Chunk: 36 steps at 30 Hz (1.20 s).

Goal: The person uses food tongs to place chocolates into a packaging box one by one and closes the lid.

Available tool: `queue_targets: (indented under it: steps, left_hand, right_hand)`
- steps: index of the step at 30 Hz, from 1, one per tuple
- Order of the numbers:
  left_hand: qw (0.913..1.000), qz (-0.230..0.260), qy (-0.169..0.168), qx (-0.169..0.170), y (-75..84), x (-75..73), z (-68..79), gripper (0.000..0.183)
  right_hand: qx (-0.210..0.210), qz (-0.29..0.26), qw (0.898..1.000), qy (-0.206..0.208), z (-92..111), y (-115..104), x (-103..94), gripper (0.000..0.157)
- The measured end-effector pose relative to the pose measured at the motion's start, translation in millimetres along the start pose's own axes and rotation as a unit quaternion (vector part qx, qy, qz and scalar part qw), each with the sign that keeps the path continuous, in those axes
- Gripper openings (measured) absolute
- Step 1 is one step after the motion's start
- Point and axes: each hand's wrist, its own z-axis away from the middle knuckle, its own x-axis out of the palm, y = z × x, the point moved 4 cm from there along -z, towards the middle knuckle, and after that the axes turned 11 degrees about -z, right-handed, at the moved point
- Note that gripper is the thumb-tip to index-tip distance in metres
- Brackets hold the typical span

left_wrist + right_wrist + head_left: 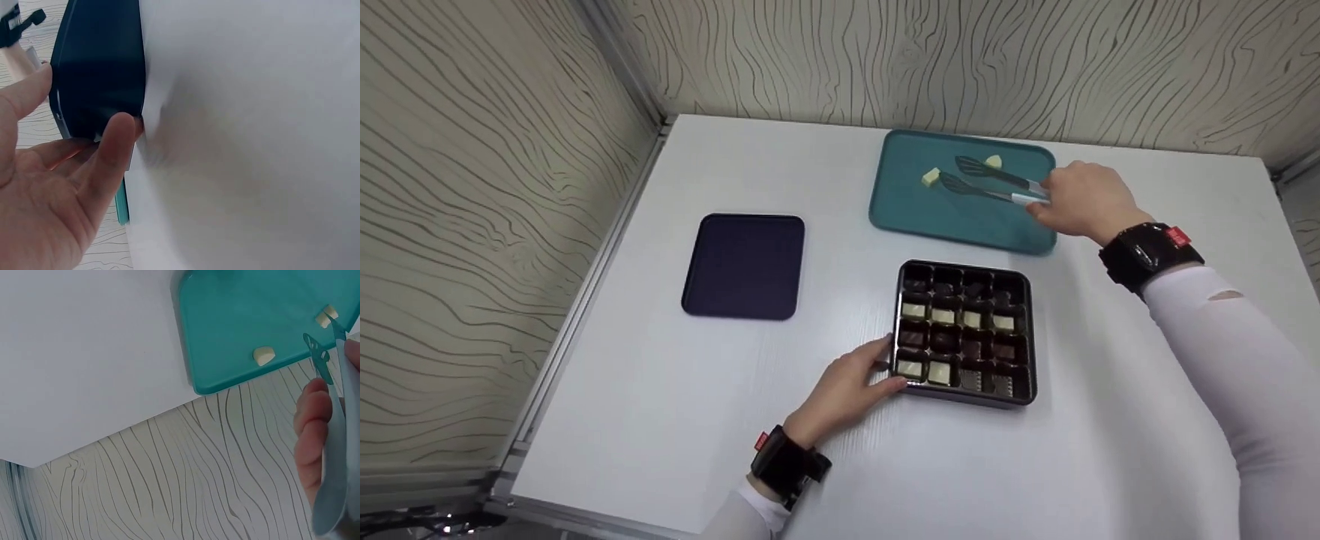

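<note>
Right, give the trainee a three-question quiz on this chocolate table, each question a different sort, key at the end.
1. True or false: the right hand holds the tongs over the teal tray.
2. How many pale pieces lie on the teal tray?
A. none
B. two
C. five
3. Fill in: the left hand touches the near-left corner of the ____.

Key
1. True.
2. B: one lies left of the tong tips, one behind them.
3. Chocolate box. The dark blue tray lies apart, to its left, on the white table.
</note>
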Motion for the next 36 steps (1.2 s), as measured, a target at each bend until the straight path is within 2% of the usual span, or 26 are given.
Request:
queue_targets:
  steps: [6,16,22,26,32,36]
  left_hand:
    - [1.0,0.003,-0.005,0.003,2.6,3.4,1.8,0.074]
    - [1.0,-0.007,-0.003,-0.004,2.4,3.9,3.9,0.074]
    - [0.9999,-0.011,0.005,0.004,2.7,3.0,5.1,0.073]
    - [0.9999,-0.01,0.003,0.002,2.9,2.1,6.7,0.073]
    - [0.9999,-0.01,0.002,0.004,5.3,2.4,4.4,0.073]
    - [1.0,-0.002,-0.008,0.004,8.5,9.0,2.5,0.073]
  right_hand:
    - [0.002,0.003,1.0,-0.026,-18,4,4.2,0.051]
    - [0.015,-0.05,0.998,-0.044,-39,-9,12.1,0.058]
    - [-0.01,-0.018,0.998,-0.065,-44,-22,-3.1,0.052]
    - [-0.016,-0.003,0.997,-0.08,-49,-36,-17.6,0.039]
    - [0.016,0.005,0.995,-0.103,-58,-56,-37.0,0.035]
    - [0.04,0.009,0.992,-0.118,-59,-63,-41.2,0.033]
